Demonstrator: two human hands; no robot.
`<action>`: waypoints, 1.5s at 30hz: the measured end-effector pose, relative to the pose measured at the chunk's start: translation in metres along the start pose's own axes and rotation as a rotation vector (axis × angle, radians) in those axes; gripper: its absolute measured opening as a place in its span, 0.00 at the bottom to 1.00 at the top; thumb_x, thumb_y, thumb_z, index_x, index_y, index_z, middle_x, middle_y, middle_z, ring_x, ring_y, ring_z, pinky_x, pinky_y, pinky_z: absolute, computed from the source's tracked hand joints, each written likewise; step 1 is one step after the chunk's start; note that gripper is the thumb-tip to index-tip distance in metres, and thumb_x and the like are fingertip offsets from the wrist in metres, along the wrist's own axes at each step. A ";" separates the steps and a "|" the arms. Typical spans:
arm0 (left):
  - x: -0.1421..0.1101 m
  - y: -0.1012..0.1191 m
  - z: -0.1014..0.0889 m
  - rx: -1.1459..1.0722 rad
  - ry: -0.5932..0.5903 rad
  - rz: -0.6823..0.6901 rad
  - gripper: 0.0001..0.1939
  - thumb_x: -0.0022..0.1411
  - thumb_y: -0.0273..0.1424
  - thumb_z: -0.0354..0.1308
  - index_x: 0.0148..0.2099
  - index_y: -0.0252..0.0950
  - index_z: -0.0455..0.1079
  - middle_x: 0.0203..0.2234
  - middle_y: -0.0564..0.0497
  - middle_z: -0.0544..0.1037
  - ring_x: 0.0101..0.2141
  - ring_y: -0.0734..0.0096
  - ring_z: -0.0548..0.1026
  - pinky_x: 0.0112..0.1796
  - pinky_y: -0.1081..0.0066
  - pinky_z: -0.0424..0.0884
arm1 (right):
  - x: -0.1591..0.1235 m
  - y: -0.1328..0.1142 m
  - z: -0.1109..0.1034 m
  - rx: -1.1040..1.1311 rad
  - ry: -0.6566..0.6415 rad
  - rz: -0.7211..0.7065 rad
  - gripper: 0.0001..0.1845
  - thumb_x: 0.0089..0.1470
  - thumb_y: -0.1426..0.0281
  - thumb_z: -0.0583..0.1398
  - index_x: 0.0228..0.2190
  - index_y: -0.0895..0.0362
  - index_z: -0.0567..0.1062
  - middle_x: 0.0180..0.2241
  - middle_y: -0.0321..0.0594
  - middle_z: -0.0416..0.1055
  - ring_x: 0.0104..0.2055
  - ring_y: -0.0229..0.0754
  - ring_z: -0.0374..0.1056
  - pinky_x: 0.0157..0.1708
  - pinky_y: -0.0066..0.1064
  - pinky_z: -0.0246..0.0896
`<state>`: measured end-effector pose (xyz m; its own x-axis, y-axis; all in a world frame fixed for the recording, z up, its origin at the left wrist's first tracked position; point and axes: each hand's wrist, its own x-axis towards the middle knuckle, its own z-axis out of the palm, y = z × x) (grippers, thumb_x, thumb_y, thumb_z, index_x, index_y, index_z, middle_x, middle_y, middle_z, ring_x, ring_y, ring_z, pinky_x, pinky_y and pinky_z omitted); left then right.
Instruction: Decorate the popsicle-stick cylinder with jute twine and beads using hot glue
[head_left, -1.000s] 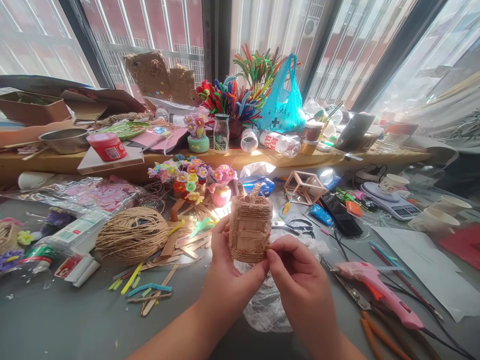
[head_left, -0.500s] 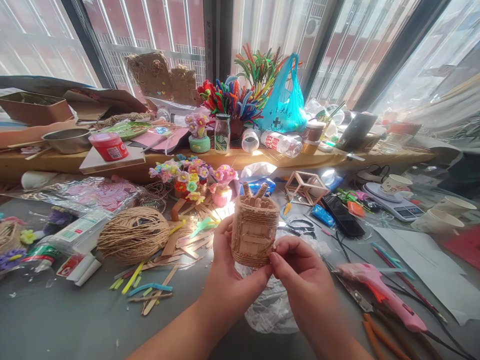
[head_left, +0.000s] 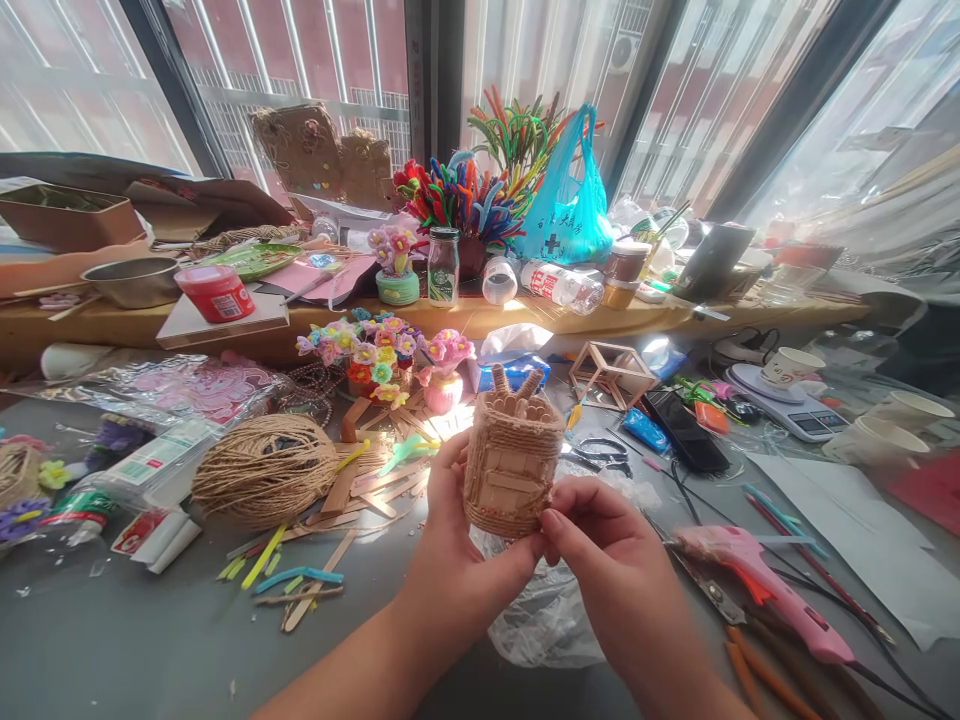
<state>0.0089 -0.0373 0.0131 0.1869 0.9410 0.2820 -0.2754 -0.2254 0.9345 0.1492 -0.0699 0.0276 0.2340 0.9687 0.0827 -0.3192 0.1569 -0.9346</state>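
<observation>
Held the small twine-wrapped model (head_left: pixel 514 470) up above the grey table (head_left: pixel 180 640), cupped in the left hand (head_left: pixel 465 575) with fingers curled round its side and thumb stretched along its lower edge. Pinched at its lower right corner with thumb and forefinger of the right hand (head_left: pixel 611 560), bent at the knuckles (could not tell about anything tiny between the tips). Slanted inward with left forearm (head_left: pixel 375 660) and right forearm (head_left: pixel 690 680), with crumpled clear plastic (head_left: pixel 544 620) between, well apart from the twine ball (head_left: pixel 262 470), nearer the pink glue gun (head_left: pixel 772 590).
</observation>
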 end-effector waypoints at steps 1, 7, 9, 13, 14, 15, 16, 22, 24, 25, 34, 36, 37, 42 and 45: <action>0.000 0.001 0.001 -0.003 0.005 0.000 0.43 0.58 0.30 0.75 0.68 0.52 0.57 0.54 0.49 0.76 0.48 0.60 0.80 0.50 0.64 0.76 | 0.001 0.000 0.000 0.009 0.009 0.009 0.14 0.50 0.61 0.77 0.28 0.54 0.81 0.26 0.34 0.74 0.27 0.33 0.66 0.28 0.19 0.66; -0.002 0.003 0.002 0.011 0.005 -0.023 0.42 0.58 0.30 0.74 0.68 0.52 0.58 0.52 0.51 0.77 0.47 0.61 0.81 0.50 0.63 0.75 | 0.000 0.003 -0.004 0.019 0.009 0.029 0.12 0.51 0.61 0.77 0.28 0.53 0.82 0.26 0.34 0.73 0.26 0.34 0.65 0.27 0.22 0.65; -0.002 0.002 0.001 0.004 0.012 -0.032 0.42 0.58 0.31 0.74 0.68 0.52 0.57 0.53 0.50 0.77 0.48 0.61 0.81 0.50 0.63 0.75 | -0.001 0.005 -0.005 0.020 0.009 0.017 0.11 0.53 0.61 0.76 0.30 0.52 0.83 0.26 0.34 0.73 0.26 0.34 0.66 0.27 0.22 0.66; 0.000 0.002 -0.002 -0.055 -0.002 -0.093 0.42 0.59 0.33 0.74 0.69 0.50 0.56 0.56 0.48 0.77 0.51 0.58 0.80 0.52 0.61 0.75 | -0.003 0.006 -0.005 -0.018 0.032 -0.024 0.10 0.55 0.61 0.75 0.32 0.52 0.84 0.26 0.34 0.74 0.27 0.35 0.67 0.28 0.23 0.67; 0.000 0.002 -0.002 -0.076 0.000 -0.108 0.42 0.59 0.34 0.74 0.69 0.49 0.56 0.56 0.47 0.77 0.52 0.57 0.80 0.53 0.61 0.74 | -0.004 0.005 -0.004 -0.042 0.032 -0.037 0.10 0.55 0.61 0.75 0.32 0.52 0.84 0.26 0.34 0.74 0.28 0.35 0.67 0.28 0.23 0.67; 0.001 0.002 -0.003 -0.093 0.007 -0.121 0.43 0.59 0.34 0.75 0.69 0.49 0.55 0.56 0.47 0.77 0.52 0.57 0.79 0.53 0.60 0.74 | -0.005 0.005 -0.004 -0.072 0.030 -0.053 0.09 0.56 0.61 0.75 0.32 0.52 0.84 0.26 0.34 0.74 0.28 0.35 0.68 0.29 0.23 0.68; 0.001 0.002 -0.003 -0.106 0.017 -0.134 0.43 0.59 0.34 0.75 0.69 0.48 0.55 0.57 0.46 0.77 0.53 0.56 0.79 0.54 0.59 0.74 | -0.006 0.005 -0.004 -0.109 0.027 -0.071 0.09 0.56 0.61 0.74 0.32 0.52 0.83 0.27 0.34 0.74 0.28 0.36 0.69 0.29 0.23 0.69; 0.002 -0.001 -0.005 -0.210 0.056 -0.198 0.45 0.58 0.37 0.76 0.70 0.46 0.55 0.58 0.43 0.78 0.58 0.50 0.77 0.59 0.53 0.70 | -0.012 0.005 -0.010 -0.462 -0.036 -0.327 0.04 0.63 0.70 0.68 0.40 0.49 0.81 0.36 0.37 0.78 0.37 0.42 0.76 0.38 0.30 0.74; 0.003 0.000 -0.004 -0.250 0.078 -0.211 0.44 0.57 0.38 0.76 0.69 0.46 0.57 0.58 0.43 0.79 0.58 0.50 0.77 0.60 0.52 0.70 | -0.015 0.004 -0.012 -0.562 -0.088 -0.463 0.12 0.65 0.74 0.64 0.47 0.47 0.80 0.42 0.40 0.79 0.42 0.44 0.76 0.43 0.34 0.74; 0.003 0.000 -0.003 -0.262 0.092 -0.215 0.43 0.57 0.38 0.76 0.68 0.45 0.57 0.57 0.43 0.79 0.58 0.49 0.77 0.60 0.52 0.69 | -0.016 0.003 -0.013 -0.586 -0.112 -0.499 0.14 0.66 0.75 0.62 0.50 0.47 0.80 0.44 0.41 0.79 0.43 0.44 0.76 0.44 0.34 0.74; 0.002 -0.002 -0.006 -0.164 0.019 -0.137 0.45 0.59 0.36 0.76 0.71 0.47 0.55 0.62 0.41 0.75 0.60 0.49 0.76 0.60 0.52 0.71 | -0.016 0.003 -0.010 -0.597 -0.051 -0.527 0.13 0.65 0.76 0.65 0.46 0.45 0.81 0.42 0.39 0.81 0.43 0.46 0.76 0.41 0.34 0.72; 0.000 -0.003 -0.007 -0.138 -0.013 -0.121 0.44 0.60 0.34 0.75 0.71 0.48 0.55 0.60 0.43 0.76 0.56 0.52 0.79 0.57 0.55 0.73 | -0.015 0.001 -0.008 -0.587 -0.026 -0.514 0.10 0.64 0.75 0.66 0.42 0.47 0.81 0.39 0.38 0.80 0.41 0.45 0.76 0.39 0.33 0.71; -0.001 -0.002 -0.007 -0.127 -0.024 -0.116 0.44 0.60 0.34 0.75 0.70 0.49 0.55 0.59 0.44 0.76 0.55 0.54 0.80 0.56 0.57 0.74 | -0.015 0.000 -0.008 -0.580 -0.022 -0.504 0.08 0.64 0.74 0.66 0.41 0.48 0.80 0.37 0.38 0.79 0.39 0.44 0.75 0.37 0.32 0.71; -0.001 0.000 -0.005 -0.083 -0.043 -0.092 0.42 0.61 0.33 0.74 0.69 0.50 0.56 0.56 0.47 0.78 0.52 0.58 0.81 0.53 0.62 0.75 | -0.014 0.000 -0.006 -0.546 -0.035 -0.460 0.05 0.64 0.73 0.65 0.39 0.50 0.80 0.36 0.39 0.78 0.38 0.44 0.75 0.35 0.31 0.70; 0.000 0.002 -0.003 -0.064 -0.049 -0.096 0.42 0.61 0.33 0.75 0.69 0.50 0.56 0.56 0.47 0.78 0.52 0.57 0.81 0.53 0.61 0.76 | -0.015 0.001 -0.007 -0.541 -0.023 -0.432 0.04 0.65 0.72 0.65 0.39 0.50 0.79 0.35 0.39 0.77 0.37 0.44 0.74 0.35 0.31 0.70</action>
<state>0.0055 -0.0364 0.0141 0.2605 0.9437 0.2037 -0.3133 -0.1169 0.9424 0.1518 -0.0854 0.0231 0.2157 0.8459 0.4877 0.3020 0.4172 -0.8571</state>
